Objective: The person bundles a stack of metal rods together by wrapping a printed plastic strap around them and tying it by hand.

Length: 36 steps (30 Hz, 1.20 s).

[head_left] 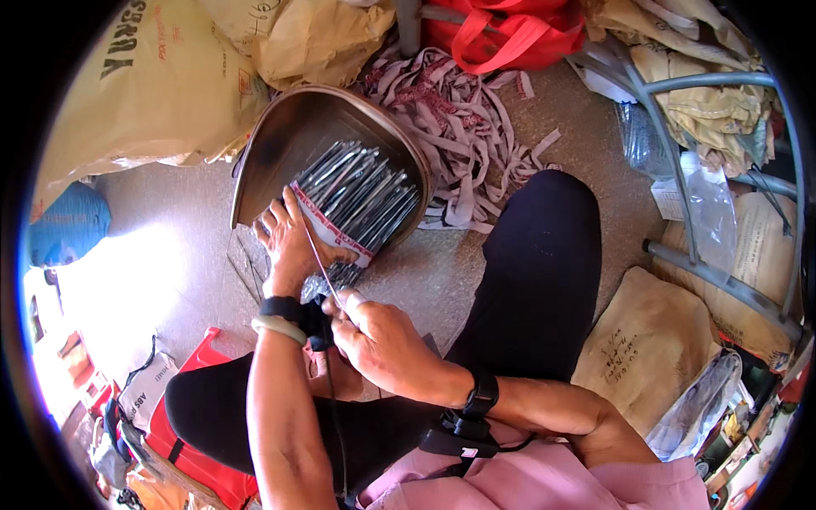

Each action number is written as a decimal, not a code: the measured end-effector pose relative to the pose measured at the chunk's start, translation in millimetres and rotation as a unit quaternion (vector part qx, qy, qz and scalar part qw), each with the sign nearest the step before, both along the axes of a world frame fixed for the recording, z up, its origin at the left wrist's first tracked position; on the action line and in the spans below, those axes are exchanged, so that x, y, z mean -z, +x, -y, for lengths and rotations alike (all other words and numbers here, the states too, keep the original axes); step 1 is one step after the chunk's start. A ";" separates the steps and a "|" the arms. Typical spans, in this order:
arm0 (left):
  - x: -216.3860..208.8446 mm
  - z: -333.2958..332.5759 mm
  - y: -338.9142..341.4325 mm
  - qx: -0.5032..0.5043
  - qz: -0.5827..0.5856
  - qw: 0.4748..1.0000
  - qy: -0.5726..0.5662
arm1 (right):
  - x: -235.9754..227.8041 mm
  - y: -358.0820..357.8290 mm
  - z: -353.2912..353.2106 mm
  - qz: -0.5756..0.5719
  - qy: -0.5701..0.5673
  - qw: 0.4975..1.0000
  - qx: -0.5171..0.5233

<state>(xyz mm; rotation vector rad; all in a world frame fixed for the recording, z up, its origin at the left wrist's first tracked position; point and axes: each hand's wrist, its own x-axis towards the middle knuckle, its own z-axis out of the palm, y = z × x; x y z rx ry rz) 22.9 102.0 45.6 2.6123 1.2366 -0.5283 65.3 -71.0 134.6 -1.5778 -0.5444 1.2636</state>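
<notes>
A thick bundle of thin metal rods (361, 191) lies in a dark, scoop-shaped bin (263, 140). A whitish strip with red marks (333, 231) runs around the bundle's lower part. My left hand (293, 238) grips the bundle at this strip, thumb on one side and fingers on the other. From the strip's left end, near my left fingertips, a thin pinkish-white length (318, 257) stretches taut to my right hand (374, 338). My right hand is closed on it in a pinch, just beside my left wrist. The rods' lower ends are partly hidden behind my left hand.
A heap of loose whitish strips (467, 136) lies on the floor beyond the bin. Large yellowish sacks (170, 85) stand far left, and a red bag (518, 34) at the back. Grey metal tubing (722, 276) stands right. A red plastic stool (204, 425) is lower left.
</notes>
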 end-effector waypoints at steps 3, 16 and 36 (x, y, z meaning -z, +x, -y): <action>-2.3 -11.8 10.3 0.041 -0.079 0.996 -0.032 | 6.6 8.1 -10.6 -0.010 0.020 1.000 0.018; -2.2 18.0 -2.8 0.040 0.008 0.998 0.043 | -31.3 3.6 13.3 0.028 -0.024 0.999 -0.010; 12.1 -61.7 3.8 0.100 -0.008 0.990 -0.098 | 99.5 -3.2 0.3 -0.361 -0.224 0.901 0.092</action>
